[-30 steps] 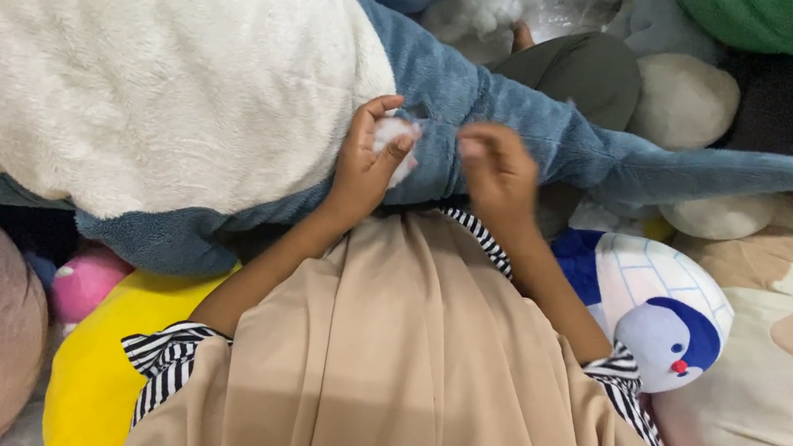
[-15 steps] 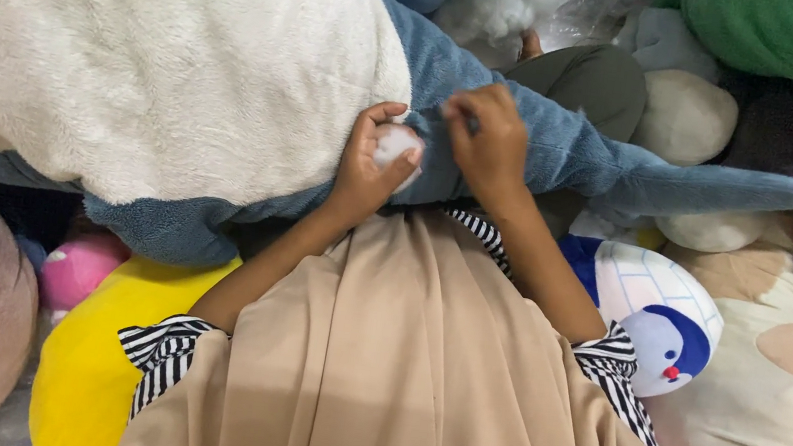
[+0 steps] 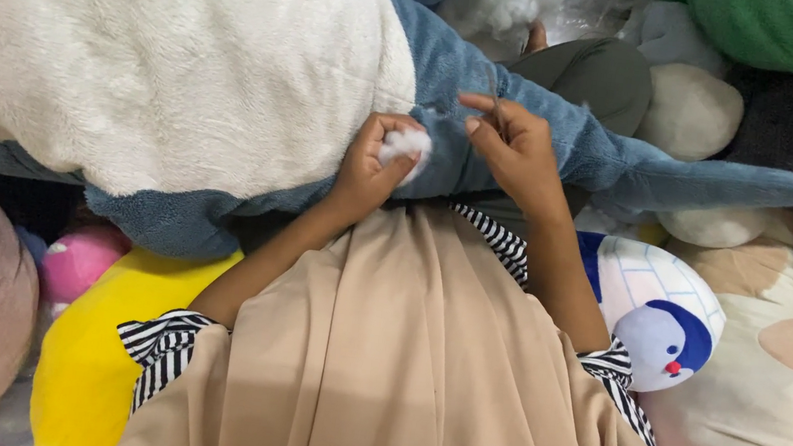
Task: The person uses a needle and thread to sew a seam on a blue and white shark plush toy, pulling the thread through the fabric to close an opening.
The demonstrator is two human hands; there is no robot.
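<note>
Two hands meet at one spot on the big blue-and-white shark plush [image 3: 183, 76], which lies across the person's lap. The left hand [image 3: 373, 165] has its grip clamped on a tuft of white stuffing [image 3: 404, 145], pressed against the blue fabric where the belly narrows toward the tail. Just beside that grip, to its right, the right hand [image 3: 517, 147] pinches something thin, seemingly a needle [image 3: 494, 104], with thumb and forefinger closed together on it; the pictures are too small to show any thread.

To do this step well, I judge the left grip should keep the stuffing tucked below the opening's edges so no fibres catch in the seam, while the right grip works close to the fabric in small, even bites, angled away from the left fingertips.

Beyond the right grip lie a penguin plush [image 3: 656, 326] and cream cushions; below the left grip sit a yellow plush [image 3: 86, 367] and a pink one [image 3: 79, 260].
</note>
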